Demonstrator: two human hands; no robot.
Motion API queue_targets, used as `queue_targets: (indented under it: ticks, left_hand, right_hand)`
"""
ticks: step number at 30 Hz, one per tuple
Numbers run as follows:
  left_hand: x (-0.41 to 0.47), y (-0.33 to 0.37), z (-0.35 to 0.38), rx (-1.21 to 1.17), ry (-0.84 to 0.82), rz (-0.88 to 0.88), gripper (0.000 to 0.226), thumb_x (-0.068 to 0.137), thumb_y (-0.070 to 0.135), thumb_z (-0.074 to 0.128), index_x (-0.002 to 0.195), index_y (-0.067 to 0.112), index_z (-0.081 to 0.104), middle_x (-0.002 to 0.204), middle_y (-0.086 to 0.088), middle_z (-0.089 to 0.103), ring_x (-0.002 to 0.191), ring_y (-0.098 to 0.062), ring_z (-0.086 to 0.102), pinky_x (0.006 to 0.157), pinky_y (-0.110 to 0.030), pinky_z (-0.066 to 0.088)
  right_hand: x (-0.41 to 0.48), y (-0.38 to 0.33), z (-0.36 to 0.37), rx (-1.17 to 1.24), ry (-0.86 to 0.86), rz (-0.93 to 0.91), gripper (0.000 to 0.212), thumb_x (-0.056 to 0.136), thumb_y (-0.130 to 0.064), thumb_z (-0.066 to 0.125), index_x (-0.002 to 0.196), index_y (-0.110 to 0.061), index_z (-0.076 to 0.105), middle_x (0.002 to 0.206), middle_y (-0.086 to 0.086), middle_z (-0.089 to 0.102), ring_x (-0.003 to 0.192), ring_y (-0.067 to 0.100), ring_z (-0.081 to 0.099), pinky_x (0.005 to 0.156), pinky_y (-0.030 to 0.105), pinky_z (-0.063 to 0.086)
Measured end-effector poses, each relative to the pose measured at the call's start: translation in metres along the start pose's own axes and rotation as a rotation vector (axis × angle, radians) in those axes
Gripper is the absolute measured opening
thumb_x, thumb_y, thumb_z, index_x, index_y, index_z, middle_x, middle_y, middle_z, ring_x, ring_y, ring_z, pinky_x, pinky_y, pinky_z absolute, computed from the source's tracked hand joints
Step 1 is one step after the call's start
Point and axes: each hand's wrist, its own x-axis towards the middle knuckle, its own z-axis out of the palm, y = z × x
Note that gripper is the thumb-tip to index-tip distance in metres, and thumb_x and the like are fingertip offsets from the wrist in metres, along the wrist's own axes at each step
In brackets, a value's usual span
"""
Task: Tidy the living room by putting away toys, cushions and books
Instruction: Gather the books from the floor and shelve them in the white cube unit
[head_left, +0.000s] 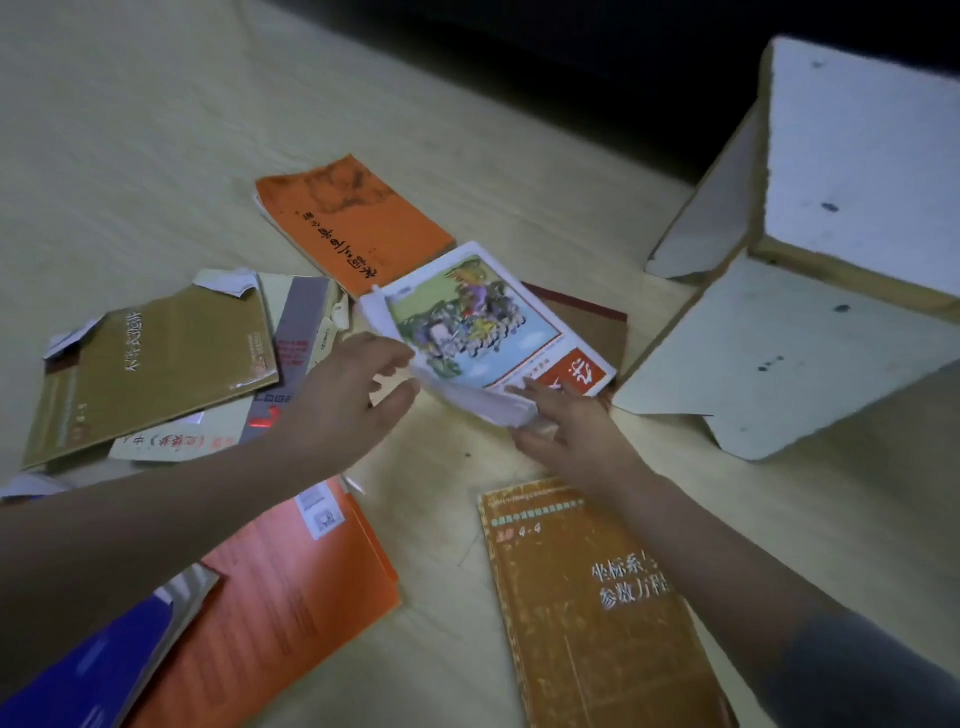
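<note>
Pale floor (156, 130), picture book (483, 317) between both hands' spread fingers (395, 358); grip unclear

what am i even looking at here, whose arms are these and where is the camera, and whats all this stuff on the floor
There is no machine here: these are a person's two bare arms, filmed by one wide camera worn on their head, looking down. Books lie scattered on a pale wooden surface. The left hand and right hand are both at the picture book, lifting its curled near edge. It lies partly on a brown book. Around it are an orange book, an olive book, an orange folder, a blue book and a mustard textbook. At right is a white open box.
</note>
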Motion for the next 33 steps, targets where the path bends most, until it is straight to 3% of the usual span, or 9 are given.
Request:
queue_targets:
  ticks: [4, 8, 13, 16, 20, 24, 28, 31, 33]
  left_hand:
    - [0.016, 0.025, -0.001, 0.174, -0.117, 0.185, 0.042, 0.091, 0.036, 0.057, 0.125, 0.012, 0.057, 0.12, -0.003, 0.054, 0.108, -0.017, 0.053, 0.086, -0.027, 0.04]
    - [0.043, 0.037, 0.017, 0.338, -0.386, 0.342, 0.056, 0.09, 0.033, 0.061, 0.138, 0.01, 0.044, 0.135, -0.008, 0.047, 0.116, -0.024, 0.051, 0.094, -0.028, 0.04]
    - [0.064, 0.048, 0.064, 0.611, -0.633, 0.37, 0.097, 0.081, 0.057, 0.061, 0.15, 0.008, 0.015, 0.158, -0.01, 0.015, 0.144, -0.024, 0.016, 0.118, -0.036, 0.017]
    - [0.063, 0.043, 0.085, 0.782, -0.638, 0.369, 0.114, 0.067, 0.073, 0.062, 0.15, 0.01, 0.016, 0.151, -0.011, 0.024, 0.139, -0.03, 0.022, 0.115, -0.047, 0.02]
    - [0.066, 0.047, 0.09, 0.8, -0.508, 0.374, 0.106, 0.056, 0.075, 0.068, 0.136, 0.012, 0.039, 0.131, -0.008, 0.043, 0.122, -0.028, 0.04, 0.105, -0.042, 0.035]
    - [0.064, 0.053, 0.088, 0.796, -0.447, 0.331, 0.083, 0.063, 0.067, 0.07, 0.118, 0.011, 0.046, 0.117, -0.008, 0.056, 0.107, -0.025, 0.053, 0.091, -0.036, 0.043]
    - [0.061, 0.057, 0.077, 0.812, -0.438, 0.25, 0.066, 0.073, 0.063, 0.066, 0.107, 0.01, 0.047, 0.091, -0.002, 0.057, 0.078, -0.021, 0.053, 0.063, -0.028, 0.038]
    - [0.056, 0.05, 0.071, 0.712, -0.422, 0.118, 0.06, 0.076, 0.063, 0.062, 0.103, 0.012, 0.047, 0.082, 0.002, 0.053, 0.074, -0.018, 0.05, 0.058, -0.027, 0.036]
    - [0.051, 0.043, 0.068, 0.643, -0.39, 0.041, 0.061, 0.076, 0.066, 0.061, 0.103, 0.014, 0.048, 0.08, 0.002, 0.052, 0.077, -0.019, 0.052, 0.059, -0.028, 0.037]
  right_hand:
    - [-0.043, 0.004, -0.001, -0.143, -0.161, -0.068, 0.052, 0.092, -0.037, 0.057, 0.142, -0.033, 0.044, 0.154, -0.008, 0.033, 0.143, 0.013, 0.026, 0.112, 0.03, 0.024]
    - [-0.072, 0.018, -0.001, -0.181, -0.271, -0.189, 0.051, 0.091, -0.032, 0.06, 0.14, -0.031, 0.047, 0.149, -0.012, 0.04, 0.144, 0.006, 0.021, 0.12, 0.036, 0.017]
    - [-0.099, 0.036, -0.006, -0.322, -0.309, -0.228, 0.052, 0.091, -0.025, 0.059, 0.141, -0.031, 0.046, 0.152, -0.01, 0.035, 0.149, 0.017, 0.009, 0.121, 0.049, 0.007]
    - [-0.113, 0.041, -0.003, -0.378, -0.206, -0.215, 0.058, 0.084, -0.023, 0.069, 0.139, -0.022, 0.05, 0.15, 0.003, 0.04, 0.144, 0.031, 0.023, 0.114, 0.059, 0.024]
    - [-0.135, 0.044, -0.001, -0.234, -0.145, 0.417, 0.093, 0.087, -0.042, 0.064, 0.153, -0.029, 0.0, 0.162, -0.003, 0.004, 0.148, 0.022, 0.013, 0.118, 0.043, 0.025]
    - [-0.15, 0.047, 0.005, -0.133, 0.045, 0.79, 0.107, 0.074, -0.057, 0.071, 0.151, -0.02, 0.007, 0.153, 0.004, 0.027, 0.136, 0.025, 0.037, 0.106, 0.042, 0.039]
    - [-0.152, 0.039, 0.018, -0.141, 0.02, 0.833, 0.086, 0.066, -0.051, 0.08, 0.131, -0.02, 0.033, 0.127, 0.003, 0.049, 0.112, 0.024, 0.055, 0.084, 0.034, 0.047]
    - [-0.152, 0.043, 0.015, -0.102, -0.01, 0.836, 0.037, 0.066, -0.042, 0.079, 0.085, -0.027, 0.052, 0.086, -0.004, 0.061, 0.083, 0.018, 0.062, 0.057, 0.024, 0.038]
    - [-0.154, 0.052, 0.008, -0.077, -0.014, 0.804, 0.026, 0.073, -0.037, 0.073, 0.064, -0.026, 0.051, 0.067, -0.008, 0.056, 0.072, 0.016, 0.06, 0.049, 0.023, 0.032]
